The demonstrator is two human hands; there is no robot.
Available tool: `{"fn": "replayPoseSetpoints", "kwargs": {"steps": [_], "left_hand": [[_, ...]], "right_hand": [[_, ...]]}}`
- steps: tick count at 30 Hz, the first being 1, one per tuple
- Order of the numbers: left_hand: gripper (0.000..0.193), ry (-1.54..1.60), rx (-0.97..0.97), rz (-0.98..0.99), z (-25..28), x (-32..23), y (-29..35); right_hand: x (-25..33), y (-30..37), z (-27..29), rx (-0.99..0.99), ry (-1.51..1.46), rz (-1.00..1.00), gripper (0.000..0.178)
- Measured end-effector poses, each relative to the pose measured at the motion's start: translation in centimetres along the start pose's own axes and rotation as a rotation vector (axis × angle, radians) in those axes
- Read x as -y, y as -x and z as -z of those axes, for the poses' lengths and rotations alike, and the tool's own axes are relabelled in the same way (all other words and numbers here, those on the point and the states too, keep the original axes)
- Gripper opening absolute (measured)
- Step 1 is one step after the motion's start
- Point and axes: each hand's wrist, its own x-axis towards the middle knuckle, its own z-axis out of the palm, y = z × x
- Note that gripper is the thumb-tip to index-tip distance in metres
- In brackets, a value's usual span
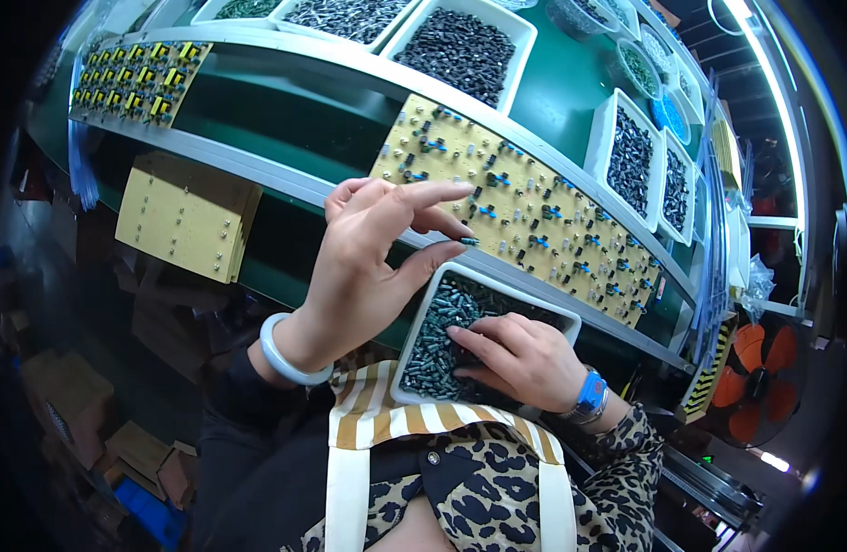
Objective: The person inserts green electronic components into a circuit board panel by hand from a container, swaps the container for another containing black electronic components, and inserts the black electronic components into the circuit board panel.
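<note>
My left hand [373, 244] is raised over the near edge of a yellow circuit board [515, 207]. Its thumb and a fingertip pinch a small green cylindrical capacitor [470, 241], while the index finger stretches out above. Below it, a white bin [407, 373] full of loose dark green capacitors [432, 345] sits close to my body. My right hand [524, 359] reaches into this bin with fingers curled and pressed among the parts. What its fingertips hold, if anything, is hidden. Rows of small black, blue and silvery parts stand on the board.
Metal rails [258, 170] carry the board. At the left are another populated board [138, 83] with yellow parts and a stack of yellow boards [184, 216]. White trays [520, 69] of dark components line the far green bench [557, 78]. An orange-bladed fan [759, 368] stands right.
</note>
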Motion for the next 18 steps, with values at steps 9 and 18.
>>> {"fn": "replayPoseSetpoints", "kwargs": {"steps": [9, 18], "left_hand": [[0.027, -0.272, 0.093, -0.285, -3.5, 0.1, -4.8], [0.011, -0.511, 0.107, -0.407, -7.3, 0.4, -8.1]], "right_hand": [[-1.2, 3.5, -0.5, 0.021, -0.176, -0.124, 0.027], [-1.3, 6.1, 0.7, -0.115, -0.118, -0.085, 0.030]]}}
